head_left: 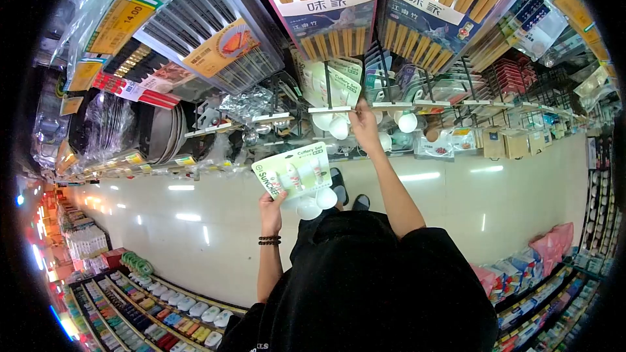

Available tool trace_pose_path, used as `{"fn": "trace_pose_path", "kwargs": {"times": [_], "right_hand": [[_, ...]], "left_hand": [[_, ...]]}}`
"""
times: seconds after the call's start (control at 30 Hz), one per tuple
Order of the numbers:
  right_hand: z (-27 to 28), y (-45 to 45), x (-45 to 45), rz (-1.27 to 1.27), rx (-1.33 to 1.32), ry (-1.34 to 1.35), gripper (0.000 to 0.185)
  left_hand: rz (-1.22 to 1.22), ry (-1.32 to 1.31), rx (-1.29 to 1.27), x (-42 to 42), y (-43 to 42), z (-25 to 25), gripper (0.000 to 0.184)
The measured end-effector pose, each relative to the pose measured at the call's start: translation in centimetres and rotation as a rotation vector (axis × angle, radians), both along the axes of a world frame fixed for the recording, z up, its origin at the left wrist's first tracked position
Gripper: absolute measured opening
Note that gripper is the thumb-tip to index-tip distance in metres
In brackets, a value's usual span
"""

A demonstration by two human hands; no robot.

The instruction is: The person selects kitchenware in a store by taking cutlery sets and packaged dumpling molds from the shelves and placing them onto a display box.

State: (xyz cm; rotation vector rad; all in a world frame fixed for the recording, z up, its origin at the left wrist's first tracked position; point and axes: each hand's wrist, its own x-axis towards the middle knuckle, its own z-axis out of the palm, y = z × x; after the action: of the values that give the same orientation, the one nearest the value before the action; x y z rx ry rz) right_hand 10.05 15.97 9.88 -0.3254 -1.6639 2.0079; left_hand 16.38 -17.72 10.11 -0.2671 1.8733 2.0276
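My left hand [270, 212] is closed on the lower left corner of a pale green cutlery set pack [295, 168], held over the aisle. White rounded spoon bowls [326, 198] stick out below its card. My right hand [364, 124] reaches up to the rack, its fingers closed at the right edge of hanging cutlery set packs [336, 88] of the same green. White spoon bowls [338, 126] show under these packs. A metal hook with a white label strip [326, 110] crosses in front of them, and part of my right fingers is hidden.
Chopstick packs [329, 6] hang above. Black-handled utensils [171, 133] and foil-like packs are on the left; more hooks [456, 101] and small boxes [515, 143] are on the right. Below runs a shiny aisle floor [189, 234], with low shelves [163, 319] behind me.
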Motion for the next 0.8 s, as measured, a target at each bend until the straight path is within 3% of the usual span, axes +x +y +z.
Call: {"fn": "trace_pose_path", "kwargs": {"times": [0.2,0.23,0.37,0.47,0.6,0.63,0.73,0.77,0.8], "right_hand": [[-0.3,1.3,0.7,0.003,0.201,-0.123,0.013],[0.6,1.1,0.9,-0.049,0.141,-0.037,0.014],[-2.0,-0.4,0.5,-0.269,0.016,-0.125,0.014],[0.9,-1.1,0.2,-0.423,0.129,-0.009,0.016],[-0.6,0.7,-0.4,-0.145,-0.177,-0.107,0.02],[1.8,0.4,-0.4,-0.144,-0.159,-0.07,0.025],[0.8,2.2,-0.9,-0.026,-0.141,-0.243,0.042],[-0.3,3.1,-1.4,0.108,-0.244,-0.147,0.04],[0.2,2.9,-1.5,0.08,-0.258,-0.16,0.038]], "left_hand": [[-0.001,-0.006,-0.015,-0.2,-0.2,0.4,0.024],[-0.005,-0.007,-0.017,-0.3,-0.1,0.6,0.024],[-0.027,-0.01,-0.018,-0.6,0.0,0.5,0.023],[-0.03,-0.026,-0.045,-0.7,0.4,1.5,0.024],[-0.034,-0.053,-0.029,-0.7,-0.2,1.1,0.025],[-0.031,-0.055,-0.027,-0.7,-0.3,1.0,0.025],[-0.021,-0.067,-0.021,-0.6,-1.0,0.6,0.024],[-0.017,-0.071,-0.013,-0.6,-1.2,0.5,0.024],[-0.014,-0.075,-0.006,-0.7,-1.4,0.4,0.023]]}}
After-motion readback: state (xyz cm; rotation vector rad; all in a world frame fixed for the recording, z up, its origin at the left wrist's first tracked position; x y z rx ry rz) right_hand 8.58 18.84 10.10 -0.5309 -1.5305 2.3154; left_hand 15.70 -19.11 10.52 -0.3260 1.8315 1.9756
